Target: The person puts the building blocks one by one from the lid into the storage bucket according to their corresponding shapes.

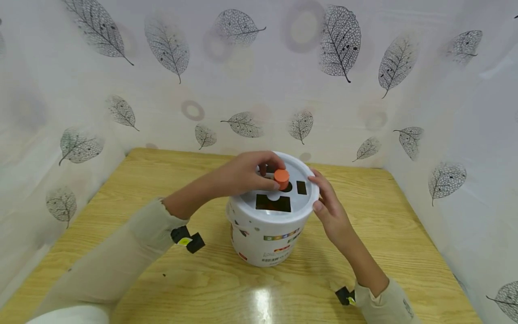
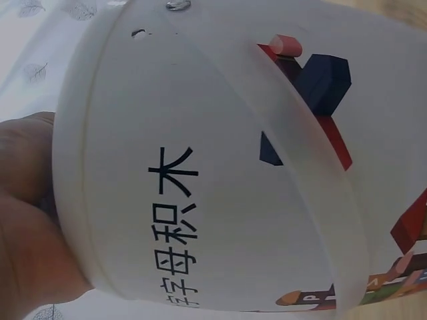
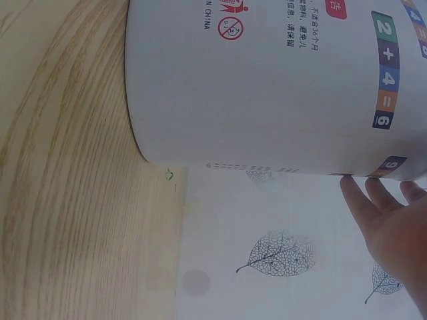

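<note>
A white bucket (image 1: 252, 249) with printed blocks and sums stands upright on the table, its white lid (image 1: 300, 204) on top. My left hand (image 1: 244, 174) reaches over the lid and pinches an orange cylinder block (image 1: 281, 179) between thumb and fingers. The block overlaps a round hole (image 1: 288, 187) in this view. Beside it are a large rectangular hole (image 1: 273, 204) and a smaller one (image 1: 301, 187); another is partly hidden by the left hand. My right hand (image 1: 332, 216) rests against the lid's right rim, fingers spread along the bucket's side in the right wrist view.
The wooden table (image 1: 194, 279) reaches a leaf-printed curtain (image 1: 259, 90) at the back and both sides. A white strap-like handle (image 2: 293, 153) runs down the bucket's side in the left wrist view. Black wrist devices (image 1: 188, 239) sit near both sleeves.
</note>
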{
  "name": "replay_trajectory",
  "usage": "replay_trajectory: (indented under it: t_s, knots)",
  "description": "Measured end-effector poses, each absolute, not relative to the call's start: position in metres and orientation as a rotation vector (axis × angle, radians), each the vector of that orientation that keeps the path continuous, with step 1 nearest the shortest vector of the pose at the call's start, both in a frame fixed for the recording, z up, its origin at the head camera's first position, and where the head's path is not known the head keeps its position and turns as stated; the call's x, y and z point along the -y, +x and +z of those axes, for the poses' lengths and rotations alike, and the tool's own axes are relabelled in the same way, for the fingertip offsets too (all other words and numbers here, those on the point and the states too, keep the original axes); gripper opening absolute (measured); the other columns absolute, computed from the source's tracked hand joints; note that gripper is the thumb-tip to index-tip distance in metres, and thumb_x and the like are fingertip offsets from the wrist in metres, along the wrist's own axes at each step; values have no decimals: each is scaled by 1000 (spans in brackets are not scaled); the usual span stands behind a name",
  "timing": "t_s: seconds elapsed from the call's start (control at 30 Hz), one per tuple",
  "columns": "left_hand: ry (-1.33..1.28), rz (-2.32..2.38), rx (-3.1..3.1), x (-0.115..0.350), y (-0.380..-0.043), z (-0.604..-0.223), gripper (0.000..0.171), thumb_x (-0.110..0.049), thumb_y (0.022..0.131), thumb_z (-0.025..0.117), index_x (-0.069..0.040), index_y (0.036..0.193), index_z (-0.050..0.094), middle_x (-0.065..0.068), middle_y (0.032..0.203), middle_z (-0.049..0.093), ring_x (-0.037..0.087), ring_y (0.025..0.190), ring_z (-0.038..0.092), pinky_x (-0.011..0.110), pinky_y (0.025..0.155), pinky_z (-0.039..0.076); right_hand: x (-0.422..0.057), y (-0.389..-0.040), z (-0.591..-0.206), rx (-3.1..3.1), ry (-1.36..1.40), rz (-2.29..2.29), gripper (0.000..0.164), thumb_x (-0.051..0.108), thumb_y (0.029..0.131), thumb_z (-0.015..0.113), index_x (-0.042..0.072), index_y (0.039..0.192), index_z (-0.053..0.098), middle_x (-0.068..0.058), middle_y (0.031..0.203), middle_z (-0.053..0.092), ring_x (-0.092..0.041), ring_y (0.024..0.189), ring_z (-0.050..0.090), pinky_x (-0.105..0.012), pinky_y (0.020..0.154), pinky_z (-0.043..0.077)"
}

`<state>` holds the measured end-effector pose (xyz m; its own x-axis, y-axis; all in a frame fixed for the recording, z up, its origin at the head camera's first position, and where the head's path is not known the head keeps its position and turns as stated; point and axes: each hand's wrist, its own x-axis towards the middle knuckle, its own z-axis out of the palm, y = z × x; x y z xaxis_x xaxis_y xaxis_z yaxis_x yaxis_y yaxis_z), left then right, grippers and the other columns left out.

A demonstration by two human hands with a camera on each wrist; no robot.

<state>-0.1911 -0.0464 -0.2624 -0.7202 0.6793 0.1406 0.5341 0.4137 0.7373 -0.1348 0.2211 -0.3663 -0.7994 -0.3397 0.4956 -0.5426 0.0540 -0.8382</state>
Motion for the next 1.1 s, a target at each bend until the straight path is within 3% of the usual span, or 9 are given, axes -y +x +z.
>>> replay_trajectory:
  t_s: [0.3, 0.53, 0.77, 1.1]
  knots:
    - [1024, 1109, -2441, 39, -191, -257, 32, -24, 92, 76, -20, 121, 63, -5, 113, 67, 15, 103, 60, 36, 93, 48, -220, -134, -366, 2157, 912, 1845, 54, 30, 109, 45, 5, 155, 31, -9, 168, 16, -13, 143, 38, -21, 103, 46]
    - [1041, 1065, -2440, 40, -193, -259, 27, -23, 92, 75, -22, 117, 64, -8, 110, 67, 15, 102, 59, 35, 92, 48, -218, -136, -366, 2160, 910, 1830, 55, 32, 109, 45, 5, 155, 31, -9, 167, 17, -12, 144, 36, -20, 103, 45]
    - [1052, 1074, -2447, 42, -192, -262, 35, -22, 92, 75, -16, 125, 63, -6, 118, 66, 15, 105, 60, 36, 96, 48, -217, -135, -367, 2167, 914, 1825, 53, 29, 109, 45, 4, 154, 32, -11, 167, 17, -12, 144, 36, -21, 104, 45]
    - [996, 1248, -2562, 59, -184, -261, 29, -24, 98, 68, -18, 126, 66, -6, 119, 66, 16, 101, 57, 37, 83, 50, -218, -133, -368, 2128, 933, 1847, 53, 28, 109, 46, 5, 154, 33, -11, 167, 18, -14, 142, 41, -22, 103, 47]
